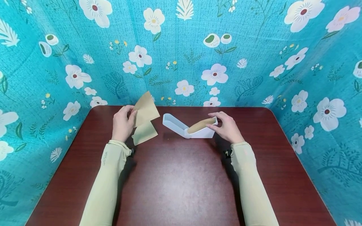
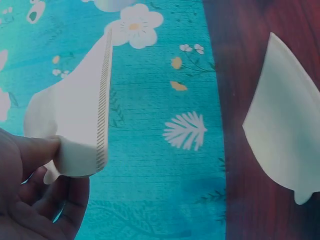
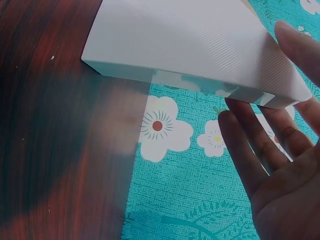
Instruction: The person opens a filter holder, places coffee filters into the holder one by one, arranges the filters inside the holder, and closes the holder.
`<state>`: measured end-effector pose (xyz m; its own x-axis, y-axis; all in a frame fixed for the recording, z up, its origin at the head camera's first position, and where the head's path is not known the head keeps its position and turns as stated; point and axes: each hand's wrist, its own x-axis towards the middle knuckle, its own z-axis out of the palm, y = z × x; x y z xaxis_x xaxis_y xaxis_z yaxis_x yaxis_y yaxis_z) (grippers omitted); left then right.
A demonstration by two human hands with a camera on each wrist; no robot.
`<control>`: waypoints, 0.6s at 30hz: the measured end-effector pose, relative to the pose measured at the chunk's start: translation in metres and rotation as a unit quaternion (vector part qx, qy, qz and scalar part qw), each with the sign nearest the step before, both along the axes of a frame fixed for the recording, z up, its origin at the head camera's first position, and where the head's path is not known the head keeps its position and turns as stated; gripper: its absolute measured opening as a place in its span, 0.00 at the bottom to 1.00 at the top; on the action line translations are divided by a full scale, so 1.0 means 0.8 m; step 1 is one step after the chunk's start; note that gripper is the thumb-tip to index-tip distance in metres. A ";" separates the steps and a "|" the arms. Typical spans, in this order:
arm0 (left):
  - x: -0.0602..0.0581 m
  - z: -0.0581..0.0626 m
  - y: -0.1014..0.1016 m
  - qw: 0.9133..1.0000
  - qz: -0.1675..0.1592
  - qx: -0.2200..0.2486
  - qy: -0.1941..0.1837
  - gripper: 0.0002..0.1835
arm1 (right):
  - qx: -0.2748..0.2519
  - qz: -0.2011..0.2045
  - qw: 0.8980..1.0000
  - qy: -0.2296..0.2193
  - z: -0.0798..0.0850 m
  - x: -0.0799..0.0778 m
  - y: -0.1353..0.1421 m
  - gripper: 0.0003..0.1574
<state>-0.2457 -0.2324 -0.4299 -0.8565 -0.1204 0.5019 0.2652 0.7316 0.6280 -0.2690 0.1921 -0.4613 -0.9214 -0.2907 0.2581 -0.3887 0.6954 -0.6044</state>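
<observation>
Here, your left hand (image 1: 121,124) pinches a paper filter (image 1: 147,107), likely light, floppy, best edge-held, while your right hand (image 1: 229,127) grips the box (image 1: 202,134).

Bright head view, pale glare on the table (image 1: 183,185), 2 dimmer wrist views.

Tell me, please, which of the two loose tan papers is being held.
The upper paper, pinched in the left hand; the lower paper lies ungripped on the table.
</observation>
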 end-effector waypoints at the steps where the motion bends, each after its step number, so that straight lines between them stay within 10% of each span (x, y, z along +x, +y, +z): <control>1: 0.000 0.002 0.001 1.000 0.000 0.000 0.007 0.08 | -0.001 0.000 1.000 0.001 0.000 0.000 0.001 0.32; 18: 0.003 0.020 0.023 0.994 -0.007 0.061 0.090 0.08 | -0.023 -0.010 0.999 0.033 0.013 0.000 -0.004 0.17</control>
